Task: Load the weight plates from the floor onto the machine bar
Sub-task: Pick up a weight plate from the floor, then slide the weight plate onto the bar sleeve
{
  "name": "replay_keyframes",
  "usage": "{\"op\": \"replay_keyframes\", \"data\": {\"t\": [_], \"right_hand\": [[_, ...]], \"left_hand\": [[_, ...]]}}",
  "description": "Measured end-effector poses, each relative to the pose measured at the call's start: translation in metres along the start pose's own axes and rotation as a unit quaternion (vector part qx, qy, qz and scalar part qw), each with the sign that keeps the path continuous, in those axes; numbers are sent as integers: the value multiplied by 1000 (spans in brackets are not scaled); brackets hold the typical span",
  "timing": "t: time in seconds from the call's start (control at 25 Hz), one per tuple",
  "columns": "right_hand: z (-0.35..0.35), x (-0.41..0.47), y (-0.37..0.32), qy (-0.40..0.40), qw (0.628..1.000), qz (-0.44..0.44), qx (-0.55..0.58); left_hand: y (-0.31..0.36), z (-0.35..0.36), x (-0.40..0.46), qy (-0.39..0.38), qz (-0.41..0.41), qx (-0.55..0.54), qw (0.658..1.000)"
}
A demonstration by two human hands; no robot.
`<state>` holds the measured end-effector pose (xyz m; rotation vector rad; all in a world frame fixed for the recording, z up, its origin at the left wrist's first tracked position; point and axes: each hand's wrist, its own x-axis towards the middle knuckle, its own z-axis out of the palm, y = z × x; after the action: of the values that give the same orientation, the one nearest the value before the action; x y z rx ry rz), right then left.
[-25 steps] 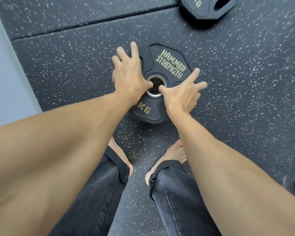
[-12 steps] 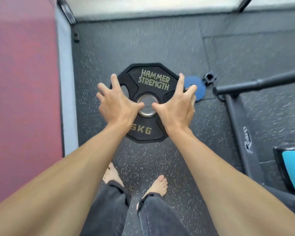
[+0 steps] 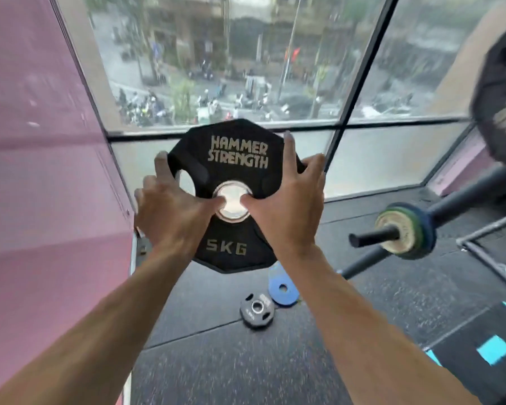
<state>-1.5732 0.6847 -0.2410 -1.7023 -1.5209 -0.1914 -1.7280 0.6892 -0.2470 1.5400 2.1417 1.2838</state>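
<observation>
1. I hold the 5 kg plate (image 3: 231, 159) upright in the air, left hand (image 3: 173, 211) and right hand (image 3: 287, 206) gripping its sides, thumbs at the steel hub.
2. It is not yet on the bar (image 3: 374, 237), which sticks out to my right with one plate (image 3: 406, 229) on.
3. A small black plate (image 3: 257, 310) and a blue plate (image 3: 282, 287) wait on the floor (image 3: 246, 369).
4. Ahead is a window (image 3: 216, 59); a pink wall (image 3: 41, 171) stands to my left.

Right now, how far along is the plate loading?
Done: at least one plate already sits on the machine bar, whose end is bare. In hand: the 5 kg plate is off the floor, left hand and right hand gripping it. Left: sliding it onto the bar, then the blue plate and small black plate on the floor.
</observation>
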Motion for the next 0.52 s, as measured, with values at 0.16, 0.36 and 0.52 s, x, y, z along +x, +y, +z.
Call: {"op": "replay_keyframes", "data": {"t": [0.16,0.36,0.52], "right_hand": [[-109,25,-51,92,995,-23,15],[-227,37,-91,179,982,-66,-20],[-316,27,-113,251,961,-103,-47]], "left_hand": [[81,-85,-3,38,70,-46,996],[154,-165,-28,53,135,-116,983],[197,-216,-55,72,206,-161,963]]}}
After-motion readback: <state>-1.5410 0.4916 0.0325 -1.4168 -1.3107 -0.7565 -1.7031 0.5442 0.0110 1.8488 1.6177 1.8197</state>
